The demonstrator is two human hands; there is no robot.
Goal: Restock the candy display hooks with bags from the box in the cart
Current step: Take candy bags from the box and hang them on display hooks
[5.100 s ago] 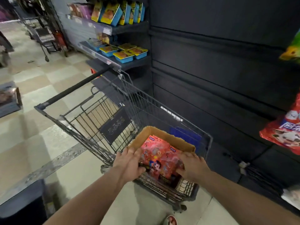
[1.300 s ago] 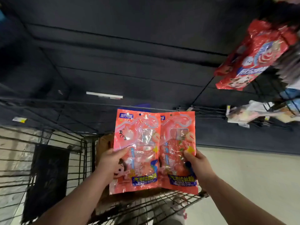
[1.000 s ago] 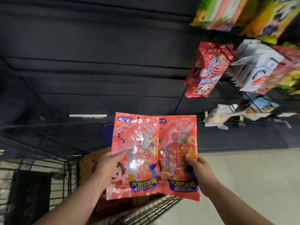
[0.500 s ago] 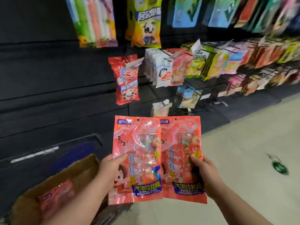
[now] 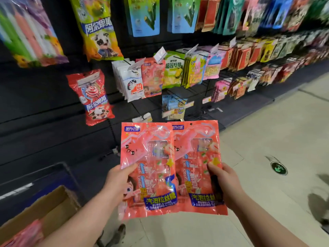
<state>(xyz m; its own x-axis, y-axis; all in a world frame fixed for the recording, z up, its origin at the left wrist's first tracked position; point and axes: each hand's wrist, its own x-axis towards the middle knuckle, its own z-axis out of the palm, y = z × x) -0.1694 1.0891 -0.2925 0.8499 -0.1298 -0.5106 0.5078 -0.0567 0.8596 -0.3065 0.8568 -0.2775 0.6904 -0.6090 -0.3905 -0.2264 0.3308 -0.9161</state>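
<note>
Raised from the box [image 5: 51, 207], 2 candy bags [image 5: 147, 157] overlap, gripped by left hand [image 5: 119, 182] and right hand [image 5: 227, 184].

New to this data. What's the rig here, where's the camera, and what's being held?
No robot: a person works bare-handed. The single picture comes from a wide-angle camera on their head, looking forward and down. The left hand grips one glossy pink-red candy bag by its edge; the right hand grips a second matching bag beside it, edges overlapping. Ahead is a dark wall display of hooks full of colourful packets, including similar pink-red bags. Lower left sits a brown cardboard box with more pink bags inside, blurred.
</note>
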